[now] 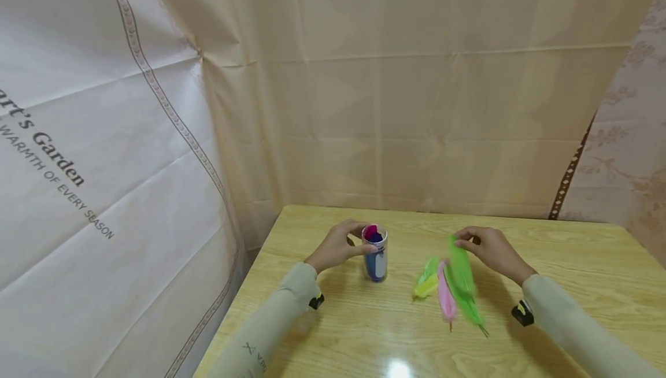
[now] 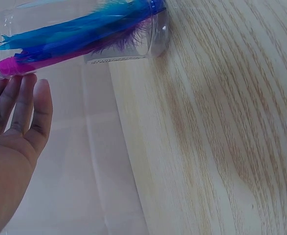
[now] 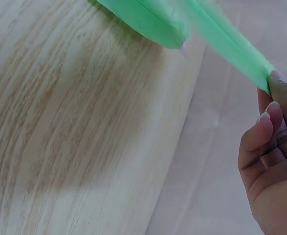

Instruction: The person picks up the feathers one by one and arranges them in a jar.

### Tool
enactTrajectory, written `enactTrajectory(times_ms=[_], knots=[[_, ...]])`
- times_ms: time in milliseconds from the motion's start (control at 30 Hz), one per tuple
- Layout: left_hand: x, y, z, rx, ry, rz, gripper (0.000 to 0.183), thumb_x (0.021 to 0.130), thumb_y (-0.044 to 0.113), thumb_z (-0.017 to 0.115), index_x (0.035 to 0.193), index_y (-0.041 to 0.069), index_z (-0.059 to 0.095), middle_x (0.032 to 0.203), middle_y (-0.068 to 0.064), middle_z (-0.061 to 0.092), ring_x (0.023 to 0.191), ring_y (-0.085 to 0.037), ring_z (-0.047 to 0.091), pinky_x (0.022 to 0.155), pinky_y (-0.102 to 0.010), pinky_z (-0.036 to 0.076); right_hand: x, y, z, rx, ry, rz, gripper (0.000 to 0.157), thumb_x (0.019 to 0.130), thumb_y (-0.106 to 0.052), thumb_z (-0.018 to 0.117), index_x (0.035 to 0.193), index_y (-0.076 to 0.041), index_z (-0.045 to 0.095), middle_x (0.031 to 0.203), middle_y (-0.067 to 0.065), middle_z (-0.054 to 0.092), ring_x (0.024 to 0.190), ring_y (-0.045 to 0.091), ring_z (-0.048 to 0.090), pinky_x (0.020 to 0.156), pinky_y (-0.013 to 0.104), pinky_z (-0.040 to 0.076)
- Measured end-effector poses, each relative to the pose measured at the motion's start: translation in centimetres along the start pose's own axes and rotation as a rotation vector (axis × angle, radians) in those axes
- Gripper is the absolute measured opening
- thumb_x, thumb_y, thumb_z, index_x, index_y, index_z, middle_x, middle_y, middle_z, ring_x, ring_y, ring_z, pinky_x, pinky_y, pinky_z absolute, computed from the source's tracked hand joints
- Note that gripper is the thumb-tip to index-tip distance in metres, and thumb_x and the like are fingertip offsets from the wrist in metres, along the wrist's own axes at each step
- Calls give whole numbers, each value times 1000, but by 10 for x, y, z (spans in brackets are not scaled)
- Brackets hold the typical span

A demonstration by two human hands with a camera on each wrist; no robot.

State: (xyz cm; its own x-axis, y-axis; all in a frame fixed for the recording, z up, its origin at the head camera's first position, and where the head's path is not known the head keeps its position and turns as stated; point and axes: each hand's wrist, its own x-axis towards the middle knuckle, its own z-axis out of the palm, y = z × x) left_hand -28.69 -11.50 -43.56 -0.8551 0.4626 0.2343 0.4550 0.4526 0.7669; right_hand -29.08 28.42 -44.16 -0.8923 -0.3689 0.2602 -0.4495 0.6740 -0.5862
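Around the upper part of a clear plastic jar (image 1: 380,267) my left hand (image 1: 338,248) curls its thumb and fingers. The jar stands upright on the table, with blue and magenta feathers (image 2: 79,36) inside and its mouth uncovered. My right hand (image 1: 491,249) pinches the tip of a bright green feather (image 1: 459,265) between thumb and fingers, tip end up. Below it another green feather (image 1: 471,312) lies on the wood, partly overlapped. Just left of these are a pink feather (image 1: 446,294) and yellow and light green feathers (image 1: 428,280).
The light wood table (image 1: 333,332) ends at a back edge close to a beige hanging cloth (image 1: 416,106). A white printed cloth (image 1: 130,193) hangs along the left side, and a floral one (image 1: 624,152) at the right. Wrist cameras (image 1: 522,313) sit under both sleeves.
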Motion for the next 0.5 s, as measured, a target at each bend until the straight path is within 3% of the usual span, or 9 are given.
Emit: enactTrajectory(times_ms=[500], knots=[[0,0,0,1,1,2,60,88,48,80,140,24,64,120,10,65,107,-9,61,84,-28,57,0,-5,-15,38,33,52,25,102,-36,68,106,-13,77,80,-2,65,63,13,48,52,28,41]])
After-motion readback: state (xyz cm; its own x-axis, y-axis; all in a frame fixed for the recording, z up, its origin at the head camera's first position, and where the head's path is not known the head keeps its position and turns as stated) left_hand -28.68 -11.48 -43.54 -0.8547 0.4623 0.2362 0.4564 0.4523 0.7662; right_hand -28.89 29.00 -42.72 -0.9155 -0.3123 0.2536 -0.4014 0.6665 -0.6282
